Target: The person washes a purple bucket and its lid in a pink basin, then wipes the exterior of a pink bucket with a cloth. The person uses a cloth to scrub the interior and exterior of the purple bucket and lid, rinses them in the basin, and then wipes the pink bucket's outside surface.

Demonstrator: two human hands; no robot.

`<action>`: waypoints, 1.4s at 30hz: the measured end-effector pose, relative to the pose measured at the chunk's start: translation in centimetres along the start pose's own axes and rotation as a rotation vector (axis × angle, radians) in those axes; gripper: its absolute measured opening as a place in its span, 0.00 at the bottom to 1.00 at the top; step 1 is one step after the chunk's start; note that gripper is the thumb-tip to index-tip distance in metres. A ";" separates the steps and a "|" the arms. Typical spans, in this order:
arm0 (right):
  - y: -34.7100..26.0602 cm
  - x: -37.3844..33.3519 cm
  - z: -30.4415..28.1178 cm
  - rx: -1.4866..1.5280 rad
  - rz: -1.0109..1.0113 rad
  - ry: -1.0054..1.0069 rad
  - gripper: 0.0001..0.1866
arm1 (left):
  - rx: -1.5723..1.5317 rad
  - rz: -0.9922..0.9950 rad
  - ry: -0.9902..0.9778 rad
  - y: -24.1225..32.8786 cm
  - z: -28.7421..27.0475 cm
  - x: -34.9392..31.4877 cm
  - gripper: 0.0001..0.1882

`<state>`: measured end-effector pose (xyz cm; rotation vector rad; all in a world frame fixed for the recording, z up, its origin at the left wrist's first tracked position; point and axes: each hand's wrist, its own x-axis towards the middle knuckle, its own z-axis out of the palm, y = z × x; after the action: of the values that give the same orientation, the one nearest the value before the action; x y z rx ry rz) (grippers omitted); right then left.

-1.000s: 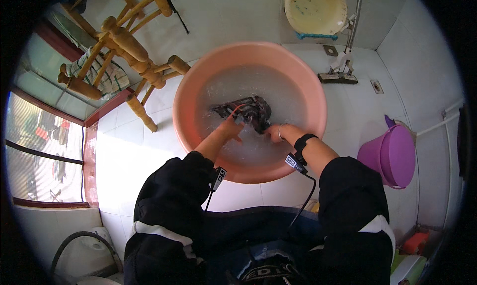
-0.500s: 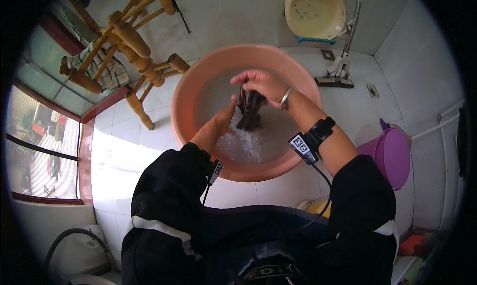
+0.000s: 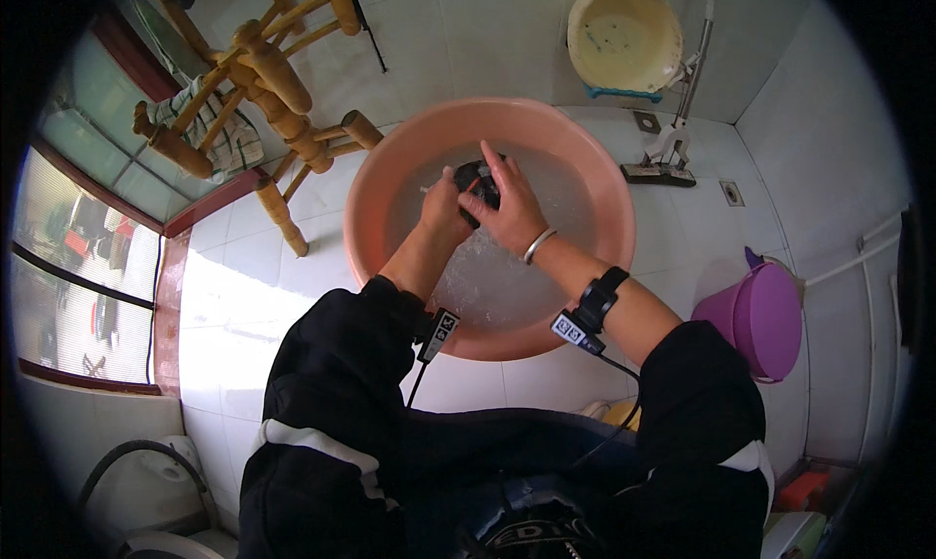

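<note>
A big salmon-pink plastic basin (image 3: 612, 237) stands on the floor in front of me, with cloudy greyish water (image 3: 502, 291) in it. Over the water a dark, wet bundle of cloth (image 3: 476, 182) with a reddish-orange streak is squeezed between my hands. My left hand (image 3: 444, 211) closes on its left side. From the right, my right hand (image 3: 512, 206) presses against it, thumb across the front and index finger stretched up. Parts of the bundle are hidden by the fingers, so its exact kind cannot be made out.
Bamboo-like furniture legs (image 3: 283, 120) stick out at the far left, with a checked cloth (image 3: 229, 145) behind. A cream basin (image 3: 624, 38) leans at the back wall near a mop (image 3: 663, 172). A purple bucket (image 3: 765, 320) is at right.
The dark cloth hung loose with splashing water below it; now it is bunched up between both palms. My hands have come together, the left rising and the right dropping slightly.
</note>
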<state>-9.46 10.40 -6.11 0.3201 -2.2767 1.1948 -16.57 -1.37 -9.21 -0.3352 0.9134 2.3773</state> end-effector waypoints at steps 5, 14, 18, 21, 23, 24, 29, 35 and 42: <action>1.8 -1.2 1.1 -0.057 0.029 0.004 0.40 | 0.065 -0.080 0.134 0.0 2.1 -1.8 0.23; 2.7 0.2 -1.4 -0.036 0.100 -0.350 0.29 | 0.394 -0.108 0.074 -0.9 1.6 -3.3 0.11; 3.6 1.7 -2.4 -0.088 0.064 -0.521 0.30 | 0.449 -0.048 0.013 -1.5 1.3 -3.6 0.13; 5.3 2.5 -3.6 0.083 0.239 -0.568 0.29 | 0.769 0.016 -0.123 -0.9 0.5 -2.7 0.17; 6.9 2.8 -5.0 0.256 0.473 -0.508 0.26 | 0.968 0.130 -0.088 -0.3 -0.1 -1.7 0.23; 7.8 3.0 -5.9 0.154 0.416 -0.451 0.21 | 1.014 0.152 -0.059 0.1 -0.4 -1.1 0.25; 12.3 2.8 -10.3 0.086 0.345 -0.215 0.13 | 1.287 0.173 0.037 2.3 -4.0 -0.3 0.16; 16.0 1.9 -12.2 0.003 0.487 -0.167 0.13 | 1.862 0.517 0.249 3.7 -5.9 -0.3 0.15; 15.1 0.6 -11.2 -0.460 0.667 -0.269 0.15 | 1.901 0.254 0.245 3.4 -7.5 1.4 0.18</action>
<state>-12.62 28.29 -10.98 -0.5218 -2.9244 0.8922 -19.47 -7.97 -13.48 0.2954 2.7750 0.7142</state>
